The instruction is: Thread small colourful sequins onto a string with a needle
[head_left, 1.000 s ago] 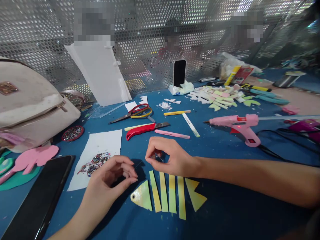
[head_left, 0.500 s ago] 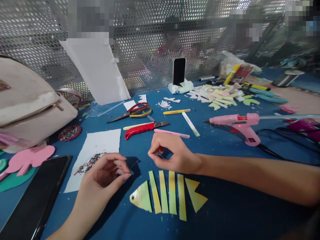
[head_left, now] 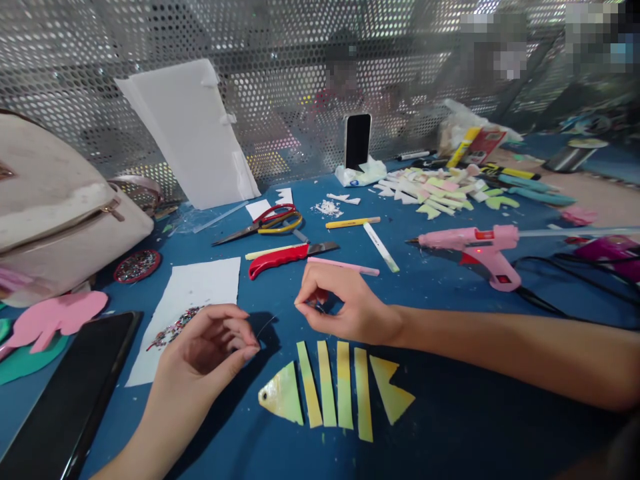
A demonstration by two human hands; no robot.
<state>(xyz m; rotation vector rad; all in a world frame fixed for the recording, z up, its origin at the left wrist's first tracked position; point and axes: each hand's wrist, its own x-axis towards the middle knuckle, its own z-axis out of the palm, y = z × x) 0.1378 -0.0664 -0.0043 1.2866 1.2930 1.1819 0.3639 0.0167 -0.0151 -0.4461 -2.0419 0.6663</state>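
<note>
Head view: left hand (head_left: 213,350) pinching what looks like fine thread (head_left: 266,325), free end poking toward two o'clock, where the right hand (head_left: 350,303) hovers, thumb and finger closed, contents unclear! At its six o'clock, the fish (head_left: 327,390) lies in pieces; beads (head_left: 173,330) at the left hand's ten. Thread-handling, I'd judge; the next move calls for steady fingertips.

Glossy fish head (head_left: 286,395), matt paper (head_left: 207,283), metal screen (head_left: 280,80)
</note>
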